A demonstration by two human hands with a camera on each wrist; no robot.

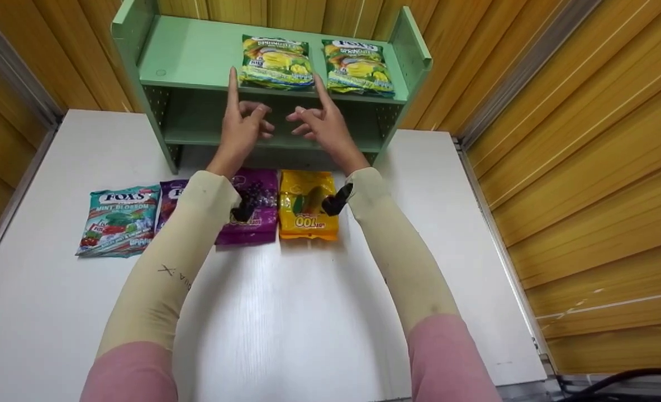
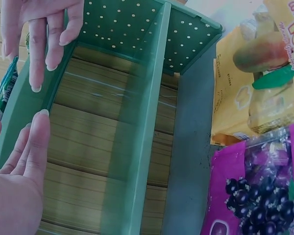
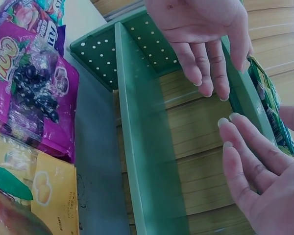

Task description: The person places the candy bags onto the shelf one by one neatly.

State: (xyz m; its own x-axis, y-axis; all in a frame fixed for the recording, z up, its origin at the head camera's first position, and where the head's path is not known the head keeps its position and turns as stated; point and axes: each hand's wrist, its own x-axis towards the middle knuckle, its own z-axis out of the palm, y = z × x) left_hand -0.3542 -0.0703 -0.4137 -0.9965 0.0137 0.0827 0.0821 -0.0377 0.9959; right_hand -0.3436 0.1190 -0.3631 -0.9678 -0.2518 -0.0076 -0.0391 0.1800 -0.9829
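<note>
Two green-yellow Fox's candy bags lie side by side on the green rack's upper shelf (image 1: pixel 190 53). The left one (image 1: pixel 277 62) has a hand at each side; the right one (image 1: pixel 359 67) lies a little apart. My left hand (image 1: pixel 241 124) points its index finger along the bag's left edge. My right hand (image 1: pixel 326 124) does the same at the right edge, in the gap between the bags. Both thumbs and remaining fingers hang loosely below the shelf's front edge. In the right wrist view a green bag (image 3: pixel 269 103) shows edge-on beside the fingers.
On the white table (image 1: pixel 319 312) in front of the rack lie a teal Fox's bag (image 1: pixel 119 220), a dark purple bag (image 1: pixel 169 198) partly behind the left sleeve, a purple blackcurrant bag (image 1: pixel 260 212) and a yellow mango bag (image 1: pixel 308 204). Wood-patterned walls (image 1: pixel 587 167) stand around.
</note>
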